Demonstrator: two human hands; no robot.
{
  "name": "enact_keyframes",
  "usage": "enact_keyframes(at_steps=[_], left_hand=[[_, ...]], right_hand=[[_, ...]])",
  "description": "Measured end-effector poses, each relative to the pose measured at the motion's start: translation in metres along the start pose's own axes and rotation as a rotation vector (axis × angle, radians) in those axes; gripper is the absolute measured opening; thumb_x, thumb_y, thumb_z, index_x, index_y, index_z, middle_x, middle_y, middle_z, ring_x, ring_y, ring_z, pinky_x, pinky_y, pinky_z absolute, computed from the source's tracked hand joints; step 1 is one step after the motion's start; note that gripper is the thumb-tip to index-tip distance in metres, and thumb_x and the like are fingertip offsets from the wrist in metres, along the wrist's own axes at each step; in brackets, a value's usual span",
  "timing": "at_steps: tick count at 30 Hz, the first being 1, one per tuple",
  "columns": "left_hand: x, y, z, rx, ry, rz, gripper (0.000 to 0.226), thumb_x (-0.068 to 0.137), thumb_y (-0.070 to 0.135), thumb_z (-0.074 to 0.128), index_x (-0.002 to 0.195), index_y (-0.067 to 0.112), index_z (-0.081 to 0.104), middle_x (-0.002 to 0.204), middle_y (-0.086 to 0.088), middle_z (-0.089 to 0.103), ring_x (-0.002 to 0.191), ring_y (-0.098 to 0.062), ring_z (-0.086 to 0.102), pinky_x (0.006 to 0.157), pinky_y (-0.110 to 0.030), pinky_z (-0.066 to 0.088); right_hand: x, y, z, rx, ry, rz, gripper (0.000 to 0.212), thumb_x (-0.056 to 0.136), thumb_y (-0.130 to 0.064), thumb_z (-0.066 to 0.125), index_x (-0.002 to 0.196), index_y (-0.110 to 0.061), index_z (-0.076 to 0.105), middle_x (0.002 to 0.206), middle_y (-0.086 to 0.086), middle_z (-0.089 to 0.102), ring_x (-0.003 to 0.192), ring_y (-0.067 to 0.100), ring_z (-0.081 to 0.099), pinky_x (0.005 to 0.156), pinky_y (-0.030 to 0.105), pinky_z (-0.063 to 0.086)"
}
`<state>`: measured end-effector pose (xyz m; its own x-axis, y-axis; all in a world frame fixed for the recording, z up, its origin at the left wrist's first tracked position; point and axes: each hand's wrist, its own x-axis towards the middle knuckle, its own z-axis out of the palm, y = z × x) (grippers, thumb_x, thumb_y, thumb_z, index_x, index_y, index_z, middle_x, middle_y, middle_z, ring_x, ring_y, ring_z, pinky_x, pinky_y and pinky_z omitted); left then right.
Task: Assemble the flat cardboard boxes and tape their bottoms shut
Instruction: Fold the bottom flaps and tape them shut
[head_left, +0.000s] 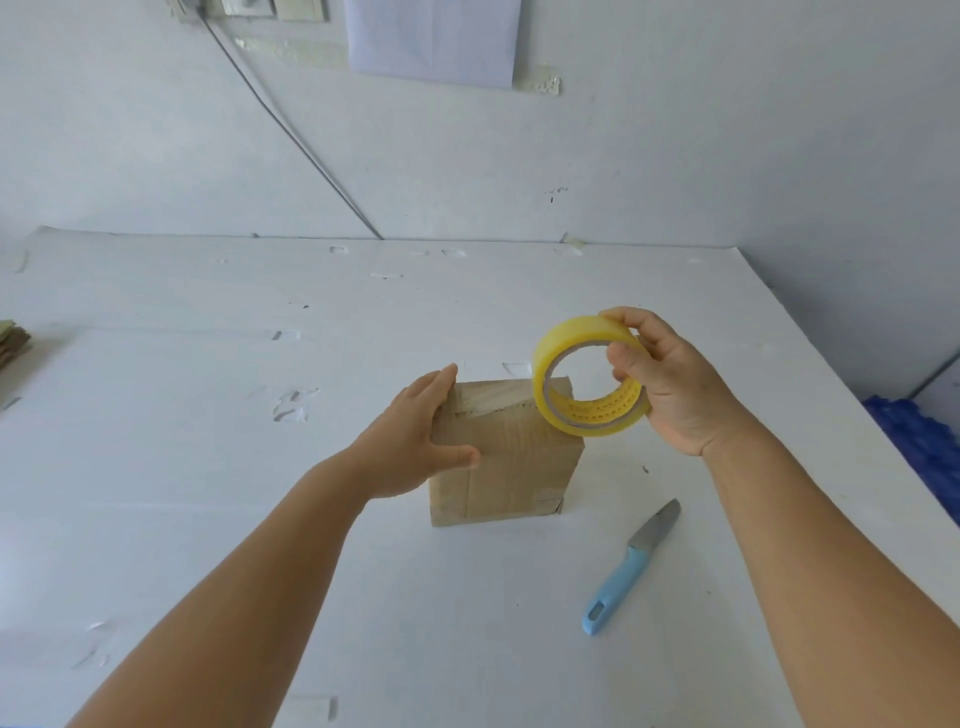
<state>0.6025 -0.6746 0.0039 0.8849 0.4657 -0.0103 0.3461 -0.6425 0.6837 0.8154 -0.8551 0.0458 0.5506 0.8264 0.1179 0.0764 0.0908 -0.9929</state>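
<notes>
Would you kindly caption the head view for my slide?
Left hand steadies a cardboard box; right hand holds yellow tape roll above it.

Both bare forearms reach forward from the lower corners of the view, sleeves not visible. The left hand (415, 441) lies with straight fingers (441, 382) along the left side of the small brown cardboard box (511, 467), thumb stretched across its taped top face. The right hand (670, 384) is raised, palm turned toward the camera, wrist bent back. Its thumb curls through the core of the yellowish roll of clear packing tape (582, 389) while its fingertips pinch the roll's outer rim.
</notes>
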Motion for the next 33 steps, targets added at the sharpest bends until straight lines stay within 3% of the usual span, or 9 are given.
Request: enact_keyframes(at_steps=[2, 4, 7, 9, 11, 23, 27, 30, 33], left_hand=[[0.001, 0.001, 0.000, -0.006, -0.009, 0.006, 0.100, 0.077, 0.041, 0.074, 0.151, 0.025, 0.009, 0.153, 0.014, 0.019, 0.137, -0.007, 0.022, 0.108, -0.025, 0.022], [0.002, 0.002, 0.000, -0.005, -0.015, 0.017, 0.099, 0.078, 0.040, 0.073, 0.151, 0.027, 0.008, 0.153, 0.013, 0.019, 0.137, -0.006, 0.022, 0.108, -0.025, 0.023], [0.003, 0.000, -0.001, -0.002, -0.015, 0.024, 0.098, 0.078, 0.038, 0.073, 0.151, 0.027, 0.009, 0.152, 0.015, 0.020, 0.131, -0.001, 0.024, 0.104, -0.022, 0.025], [0.002, -0.003, -0.001, -0.012, -0.009, 0.019, 0.097, 0.079, 0.037, 0.073, 0.151, 0.027, 0.010, 0.149, 0.016, 0.022, 0.124, 0.003, 0.025, 0.101, -0.020, 0.025], [0.003, -0.004, -0.001, -0.025, -0.011, 0.020, 0.096, 0.079, 0.035, 0.074, 0.151, 0.026, 0.011, 0.148, 0.017, 0.023, 0.122, 0.005, 0.026, 0.098, -0.018, 0.025], [0.005, -0.005, -0.003, 0.006, -0.030, 0.027, 0.096, 0.078, 0.038, 0.074, 0.151, 0.028, 0.012, 0.149, 0.018, 0.023, 0.130, -0.003, 0.027, 0.104, -0.022, 0.024], [0.005, -0.008, -0.003, -0.005, -0.012, 0.035, 0.096, 0.077, 0.036, 0.075, 0.150, 0.031, 0.013, 0.142, 0.023, 0.025, 0.125, 0.002, 0.028, 0.103, -0.021, 0.025], [0.005, -0.008, -0.001, -0.034, 0.005, 0.048, 0.093, 0.076, 0.033, 0.076, 0.147, 0.040, 0.017, 0.133, 0.031, 0.027, 0.121, 0.003, 0.032, 0.097, -0.018, 0.027], [0.002, -0.004, 0.000, -0.052, -0.003, 0.085, 0.085, 0.077, 0.031, 0.074, 0.133, 0.063, 0.018, 0.132, 0.038, 0.028, 0.124, -0.004, 0.036, 0.102, -0.027, 0.034]], right_hand=[[0.001, -0.001, 0.002, -0.041, 0.024, -0.002, 0.054, 0.059, -0.067, 0.073, 0.101, -0.035, 0.062, 0.064, -0.021, 0.052, 0.068, 0.005, 0.042, 0.068, 0.018, 0.036], [0.003, -0.002, 0.004, -0.088, 0.059, -0.035, 0.071, 0.047, -0.081, 0.067, 0.100, -0.034, 0.062, 0.063, -0.023, 0.053, 0.065, -0.002, 0.045, 0.063, 0.013, 0.036], [0.006, -0.003, 0.000, -0.134, 0.098, -0.053, 0.040, 0.069, -0.063, 0.065, 0.096, -0.034, 0.064, 0.065, -0.023, 0.055, 0.066, -0.004, 0.048, 0.071, 0.016, 0.038], [0.006, -0.003, -0.008, -0.202, 0.105, -0.054, 0.023, 0.074, -0.048, 0.066, 0.093, -0.036, 0.067, 0.080, -0.017, 0.061, 0.077, 0.000, 0.054, 0.079, 0.022, 0.040], [0.003, -0.002, -0.014, -0.246, 0.096, -0.037, 0.020, 0.072, -0.046, 0.069, 0.091, -0.039, 0.068, 0.089, -0.011, 0.063, 0.085, 0.005, 0.056, 0.082, 0.025, 0.043], [0.006, 0.002, -0.028, -0.342, 0.084, -0.022, 0.025, 0.065, -0.039, 0.073, 0.090, -0.041, 0.069, 0.091, -0.015, 0.065, 0.083, 0.009, 0.059, 0.073, 0.023, 0.046], [0.003, 0.010, -0.039, -0.422, 0.125, 0.045, 0.028, 0.063, -0.037, 0.078, 0.089, -0.041, 0.069, 0.095, -0.011, 0.068, 0.084, 0.010, 0.063, 0.071, 0.022, 0.046], [-0.001, 0.021, -0.039, -0.435, 0.122, 0.091, 0.029, 0.060, -0.043, 0.075, 0.088, -0.043, 0.068, 0.090, -0.016, 0.068, 0.075, -0.001, 0.061, 0.064, 0.015, 0.044], [-0.002, 0.030, -0.039, -0.442, 0.119, 0.117, 0.025, 0.069, -0.036, 0.080, 0.089, -0.043, 0.068, 0.094, -0.012, 0.068, 0.081, 0.006, 0.062, 0.065, 0.019, 0.044]])
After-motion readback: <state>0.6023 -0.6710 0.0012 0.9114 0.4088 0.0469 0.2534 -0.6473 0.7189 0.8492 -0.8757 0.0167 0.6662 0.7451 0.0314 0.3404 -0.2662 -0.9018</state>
